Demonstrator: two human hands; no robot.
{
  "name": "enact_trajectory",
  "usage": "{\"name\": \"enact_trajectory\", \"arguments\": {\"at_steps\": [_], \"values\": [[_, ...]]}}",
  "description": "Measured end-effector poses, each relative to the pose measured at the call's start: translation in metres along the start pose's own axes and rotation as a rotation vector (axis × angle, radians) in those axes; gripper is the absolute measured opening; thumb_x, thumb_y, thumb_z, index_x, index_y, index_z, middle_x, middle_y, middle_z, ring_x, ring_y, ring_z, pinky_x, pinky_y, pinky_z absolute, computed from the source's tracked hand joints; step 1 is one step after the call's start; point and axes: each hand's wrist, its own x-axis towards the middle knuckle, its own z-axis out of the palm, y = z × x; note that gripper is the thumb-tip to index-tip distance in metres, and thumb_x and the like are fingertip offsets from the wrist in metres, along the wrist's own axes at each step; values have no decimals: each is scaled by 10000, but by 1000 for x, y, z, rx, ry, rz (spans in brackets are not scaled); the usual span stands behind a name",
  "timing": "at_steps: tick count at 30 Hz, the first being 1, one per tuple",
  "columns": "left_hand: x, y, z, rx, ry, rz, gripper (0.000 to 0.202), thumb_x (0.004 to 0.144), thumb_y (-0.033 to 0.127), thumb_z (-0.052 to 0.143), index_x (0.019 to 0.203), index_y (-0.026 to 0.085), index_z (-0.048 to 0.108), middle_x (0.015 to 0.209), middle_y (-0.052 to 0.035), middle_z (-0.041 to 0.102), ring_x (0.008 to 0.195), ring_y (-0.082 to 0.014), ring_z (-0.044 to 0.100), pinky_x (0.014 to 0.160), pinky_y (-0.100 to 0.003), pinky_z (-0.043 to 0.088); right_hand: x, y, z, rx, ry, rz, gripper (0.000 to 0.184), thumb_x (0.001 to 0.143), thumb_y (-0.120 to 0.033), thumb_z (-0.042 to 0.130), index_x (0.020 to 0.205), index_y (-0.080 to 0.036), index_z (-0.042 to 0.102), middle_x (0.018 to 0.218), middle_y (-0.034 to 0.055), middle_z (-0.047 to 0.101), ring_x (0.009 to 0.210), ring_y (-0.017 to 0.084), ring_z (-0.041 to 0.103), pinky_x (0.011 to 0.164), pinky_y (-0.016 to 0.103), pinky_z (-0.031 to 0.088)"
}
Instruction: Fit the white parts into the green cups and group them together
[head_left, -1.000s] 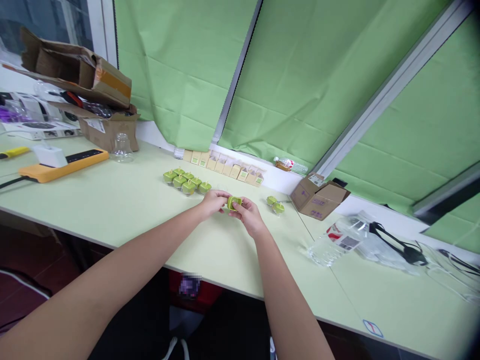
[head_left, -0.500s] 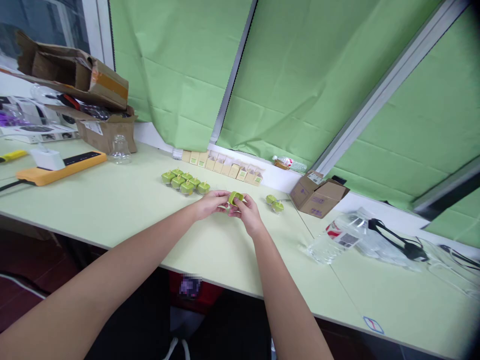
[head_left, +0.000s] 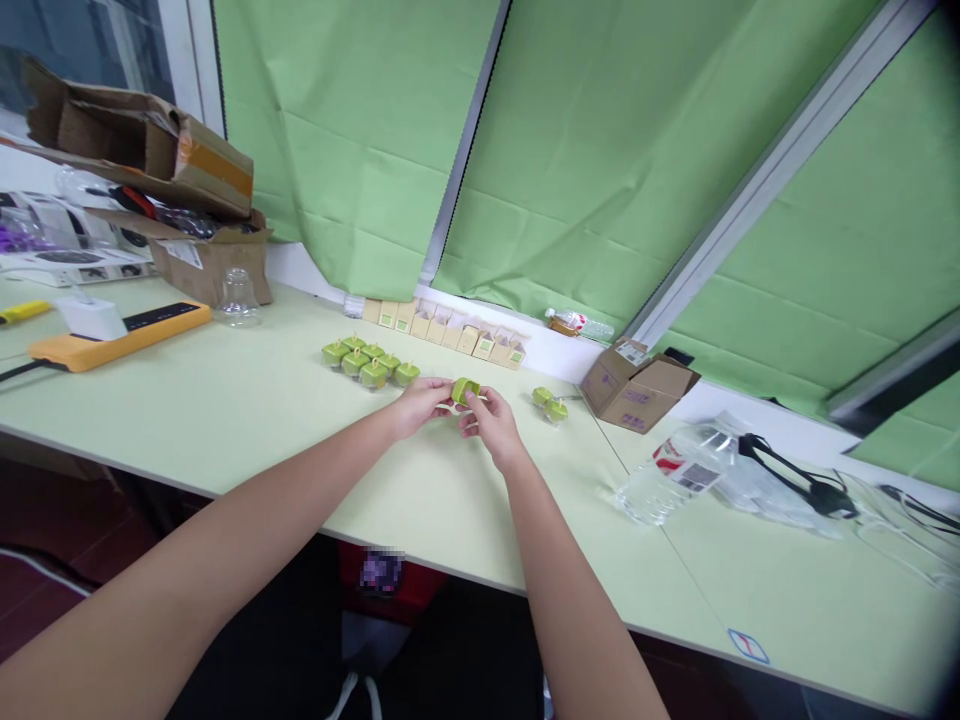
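Both my hands meet over the pale green table and pinch one small green piece between their fingertips. My left hand grips it from the left, my right hand from the right. Several matching green pieces stand in a cluster to the left of my hands. Two more green pieces lie to the right. A row of small tan boxes lines the back edge under the green curtain.
A small open cardboard box sits at the back right, with a lying clear plastic bottle and black cables beyond it. At the far left are an orange power strip, a glass dome and stacked cardboard boxes.
My hands have turned the green piece slightly between the fingers and stayed in the same spot. The view has shifted a little.
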Motion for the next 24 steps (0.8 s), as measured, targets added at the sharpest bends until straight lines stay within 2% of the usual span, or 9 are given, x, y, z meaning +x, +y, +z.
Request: {"name": "enact_trajectory", "arguments": {"at_steps": [2,4,6,7,10,12,14,19,24], "values": [[3,1,-3,-34,76,12,303,631,366,830,810,145,726,793,-48,656,686,-105,560,617,-229,459,2,1,-5,-3,78,-15,364,784,-520,621,972,-209,604,907,56,689,608,140,620,518,269,527],[5,2,-5,-58,144,13,324,614,361,841,818,142,718,817,-53,656,687,-103,552,622,-236,465,5,5,-12,-101,242,-44,316,820,-469,551,978,-205,620,967,73,692,725,171,645,599,290,547],[7,4,-8,-59,184,3,334,611,361,843,817,137,707,825,-55,653,702,-110,557,634,-246,473,8,10,-18,-334,389,-45,325,826,-398,522,1054,-196,635,1053,92,689,874,208,650,747,334,552],[8,4,-9,-52,195,-4,336,614,363,842,818,136,701,834,-57,654,714,-114,563,640,-250,476,9,13,-20,-465,405,-35,366,818,-370,530,1121,-191,630,1111,102,680,939,223,644,821,355,537],[9,4,-10,-22,220,-19,344,629,370,834,836,136,690,875,-68,665,747,-128,582,646,-256,478,8,20,-19,-746,202,-40,485,786,-309,583,1257,-195,602,1239,109,644,1062,246,622,953,370,477],[10,2,-11,6,241,-25,349,645,378,825,859,138,688,899,-76,671,756,-133,588,639,-254,476,5,23,-16,-844,38,-98,459,769,-265,602,1223,-210,636,1225,94,660,1087,245,618,980,358,456],[11,1,-12,46,273,-36,344,668,390,807,874,142,687,921,-83,677,763,-137,591,631,-251,474,4,24,-14,-886,-11,-140,415,750,-225,609,1161,-225,671,1158,76,692,1058,240,629,974,355,455],[12,-2,-14,164,328,-58,308,719,417,757,859,152,684,963,-99,690,822,-165,615,643,-255,481,11,31,-17,-692,111,-150,372,744,-309,636,1109,-243,668,1009,28,716,880,194,643,859,346,505],[9,-2,-12,236,293,-54,297,760,414,726,882,148,679,975,-110,699,892,-199,646,666,-269,494,18,32,-15,-264,150,-17,386,701,-378,717,1042,-208,654,874,20,698,730,157,633,748,331,549]]}}
